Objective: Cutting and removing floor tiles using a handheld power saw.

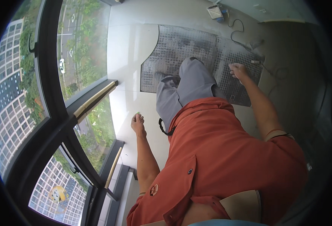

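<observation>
My left hand (138,124) is closed, held out low beside the window wall. A small bright green piece (138,113) shows at its fingertips; its kind is too small to make out. My right hand (239,71) is out to the right over a dark grid-patterned patch of floor (184,47). Its fingers are curled together and look dusty and pale. Whether something sits in them is hidden. My legs in grey trousers (196,81) stand at the near edge of that patch.
Smooth pale floor (132,45) borders the patch, with a curved edge at its left. Dark-framed windows (51,75) with tan strips line the left. A pale and blue object (215,13) lies at the far wall, near a dark cable (235,32) that trails rightward.
</observation>
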Available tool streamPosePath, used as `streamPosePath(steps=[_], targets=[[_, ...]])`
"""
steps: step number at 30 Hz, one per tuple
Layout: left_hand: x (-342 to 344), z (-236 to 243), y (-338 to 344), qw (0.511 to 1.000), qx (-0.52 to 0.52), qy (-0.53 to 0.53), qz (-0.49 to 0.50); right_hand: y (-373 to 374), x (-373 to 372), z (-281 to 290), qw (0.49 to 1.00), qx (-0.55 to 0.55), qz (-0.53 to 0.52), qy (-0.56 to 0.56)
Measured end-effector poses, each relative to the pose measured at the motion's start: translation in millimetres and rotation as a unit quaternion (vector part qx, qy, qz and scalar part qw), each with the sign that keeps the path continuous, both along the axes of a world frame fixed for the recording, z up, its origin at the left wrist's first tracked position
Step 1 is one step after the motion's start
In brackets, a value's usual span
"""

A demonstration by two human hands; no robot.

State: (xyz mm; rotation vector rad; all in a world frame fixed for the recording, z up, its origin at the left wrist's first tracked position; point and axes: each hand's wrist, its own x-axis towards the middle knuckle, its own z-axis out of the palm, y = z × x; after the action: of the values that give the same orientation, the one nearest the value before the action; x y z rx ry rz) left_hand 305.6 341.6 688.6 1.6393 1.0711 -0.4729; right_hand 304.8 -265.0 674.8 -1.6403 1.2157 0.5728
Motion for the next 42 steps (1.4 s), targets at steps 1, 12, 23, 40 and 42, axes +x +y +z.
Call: streamPosePath(steps=[1,12,23,40,42], targets=[[29.3,0.0,6.8,0.999,0.002,0.005,-0.037,10.2,0.3,1.0,0.999,-0.017,-0.027,-0.021],[191.5,-36.2,-42.9,0.962,0.024,0.054,-0.267,161.8,89.7,-186.4,0.997,-0.062,-0.004,-0.04],[203.4,-231.9,-133.9,0.932,-0.105,0.102,-0.332,320.7,271.3,-467.7,0.995,0.096,-0.032,-0.013],[86.8,-388.7,-78.6,0.872,-0.353,0.25,-0.23,377.3,412.4,-628.5,0.976,-0.175,-0.128,-0.003],[137.4,-370.9,-100.8,0.89,-0.33,0.184,-0.256,376.1,416.5,-619.8,0.975,-0.13,-0.177,-0.023]])
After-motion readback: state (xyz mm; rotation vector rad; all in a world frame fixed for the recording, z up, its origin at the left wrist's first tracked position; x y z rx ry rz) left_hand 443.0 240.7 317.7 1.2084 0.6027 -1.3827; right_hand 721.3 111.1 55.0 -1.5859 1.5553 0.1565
